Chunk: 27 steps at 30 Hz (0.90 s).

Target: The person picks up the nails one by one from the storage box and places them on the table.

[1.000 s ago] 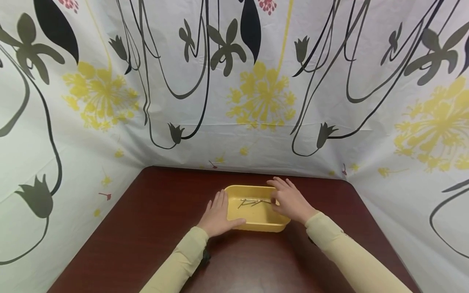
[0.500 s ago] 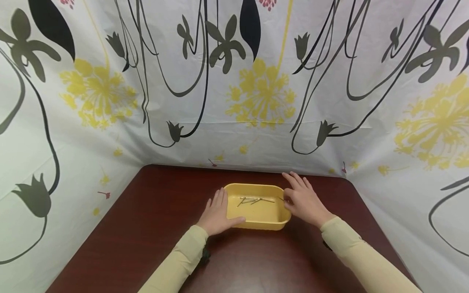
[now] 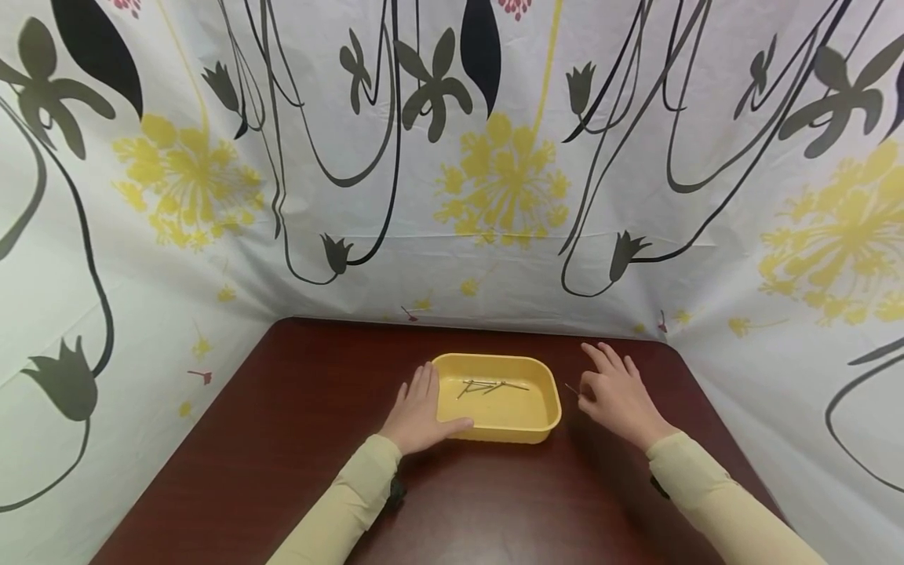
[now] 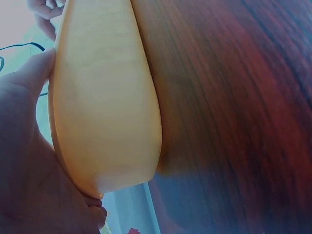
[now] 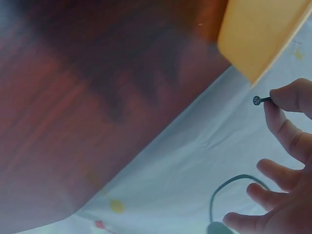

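The right hand point(image 3: 617, 396) has left the yellow tray point(image 3: 551, 408), fingers pinching a nail point(image 5: 260, 100), apparently to set on the counter point(image 3: 318, 439), while the left hand point(image 3: 417, 416) lies flat, steadying the tray.

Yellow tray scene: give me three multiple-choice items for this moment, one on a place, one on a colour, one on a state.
1. Where is the right hand?
A. inside the tray
B. right of the tray, over the table
C. behind the left hand

2. What colour is the table?
A. dark reddish brown
B. white
C. green

3. What is the left hand doing?
A. hanging off the table
B. pinching a nail
C. resting against the tray's left side

Answers: 1 B, the head view shows it outside the tray rim, pinching a nail. 2 A, seen in every view. 3 C, its thumb lies along the wall.
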Each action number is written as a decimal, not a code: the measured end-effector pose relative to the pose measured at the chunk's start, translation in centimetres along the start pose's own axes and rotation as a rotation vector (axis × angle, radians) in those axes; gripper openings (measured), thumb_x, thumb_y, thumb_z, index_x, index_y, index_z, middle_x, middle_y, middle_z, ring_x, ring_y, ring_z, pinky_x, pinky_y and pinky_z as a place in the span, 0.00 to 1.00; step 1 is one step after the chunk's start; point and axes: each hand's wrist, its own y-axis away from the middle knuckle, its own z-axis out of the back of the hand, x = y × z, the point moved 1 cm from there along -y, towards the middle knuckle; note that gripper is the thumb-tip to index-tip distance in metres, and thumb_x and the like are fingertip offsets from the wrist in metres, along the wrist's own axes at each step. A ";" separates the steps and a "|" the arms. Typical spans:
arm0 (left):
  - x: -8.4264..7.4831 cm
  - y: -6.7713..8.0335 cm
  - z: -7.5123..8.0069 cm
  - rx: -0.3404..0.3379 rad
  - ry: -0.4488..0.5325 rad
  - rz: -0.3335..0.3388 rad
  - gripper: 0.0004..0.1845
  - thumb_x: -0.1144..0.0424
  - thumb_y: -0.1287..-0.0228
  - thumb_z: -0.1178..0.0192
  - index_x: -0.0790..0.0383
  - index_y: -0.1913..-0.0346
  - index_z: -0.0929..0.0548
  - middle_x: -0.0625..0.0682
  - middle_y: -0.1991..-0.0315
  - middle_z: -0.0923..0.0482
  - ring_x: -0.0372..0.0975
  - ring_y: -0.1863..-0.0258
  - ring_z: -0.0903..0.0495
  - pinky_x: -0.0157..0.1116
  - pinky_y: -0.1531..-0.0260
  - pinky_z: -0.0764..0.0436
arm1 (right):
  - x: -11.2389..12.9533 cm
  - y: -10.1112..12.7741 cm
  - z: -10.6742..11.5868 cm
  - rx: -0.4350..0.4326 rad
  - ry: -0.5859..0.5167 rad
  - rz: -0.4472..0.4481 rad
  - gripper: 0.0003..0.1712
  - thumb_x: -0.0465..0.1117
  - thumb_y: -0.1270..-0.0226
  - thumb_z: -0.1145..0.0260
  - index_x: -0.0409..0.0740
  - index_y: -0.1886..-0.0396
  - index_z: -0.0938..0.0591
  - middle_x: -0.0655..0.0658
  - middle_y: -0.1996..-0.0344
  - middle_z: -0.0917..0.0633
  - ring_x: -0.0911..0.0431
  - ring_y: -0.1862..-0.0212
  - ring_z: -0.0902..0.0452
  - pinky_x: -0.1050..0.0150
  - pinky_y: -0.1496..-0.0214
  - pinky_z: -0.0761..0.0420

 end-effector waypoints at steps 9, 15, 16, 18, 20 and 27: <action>0.0 0.1 0.1 -0.004 0.001 -0.006 0.68 0.17 0.46 0.52 0.68 0.20 0.58 0.60 0.19 0.65 0.51 0.20 0.61 0.56 0.26 0.53 | -1.4 2.1 -1.0 0.037 0.029 -0.027 0.08 0.41 0.48 0.24 0.56 0.78 0.17 0.32 0.31 0.30 0.33 0.28 0.45 0.22 0.38 0.45; 0.1 -0.1 -0.1 -0.008 0.006 -0.004 0.68 0.17 0.46 0.52 0.67 0.20 0.59 0.60 0.19 0.64 0.51 0.20 0.61 0.56 0.26 0.53 | -2.0 3.1 -2.3 0.086 0.019 -0.058 0.11 0.42 0.47 0.23 0.58 0.79 0.19 0.32 0.31 0.31 0.33 0.28 0.45 0.22 0.38 0.47; 0.2 -0.1 -0.2 -0.014 0.012 -0.006 0.68 0.17 0.46 0.51 0.68 0.20 0.58 0.60 0.19 0.64 0.52 0.21 0.61 0.56 0.27 0.53 | -2.0 3.3 -2.5 0.095 0.020 -0.059 0.12 0.42 0.46 0.23 0.58 0.80 0.19 0.32 0.31 0.30 0.32 0.28 0.46 0.21 0.38 0.48; 0.3 -0.2 -0.4 -0.018 0.010 -0.007 0.67 0.18 0.45 0.51 0.67 0.20 0.58 0.60 0.19 0.64 0.51 0.20 0.61 0.56 0.27 0.53 | -2.2 3.6 -3.0 0.108 0.027 -0.059 0.13 0.42 0.46 0.23 0.59 0.81 0.20 0.32 0.32 0.30 0.32 0.28 0.45 0.21 0.39 0.47; 0.4 -0.2 -0.6 -0.019 0.014 -0.009 0.67 0.18 0.45 0.50 0.67 0.20 0.59 0.60 0.19 0.64 0.51 0.20 0.61 0.56 0.27 0.53 | -2.2 3.9 -3.3 0.118 0.031 -0.058 0.14 0.42 0.47 0.23 0.60 0.82 0.21 0.31 0.32 0.29 0.32 0.29 0.44 0.21 0.39 0.47; 0.2 -0.2 -0.4 -0.014 0.012 -0.010 0.66 0.20 0.43 0.49 0.68 0.20 0.59 0.60 0.19 0.65 0.51 0.20 0.62 0.56 0.27 0.53 | -2.3 4.6 -3.9 0.141 0.019 -0.065 0.18 0.42 0.47 0.24 0.60 0.86 0.24 0.31 0.34 0.27 0.32 0.30 0.42 0.21 0.40 0.47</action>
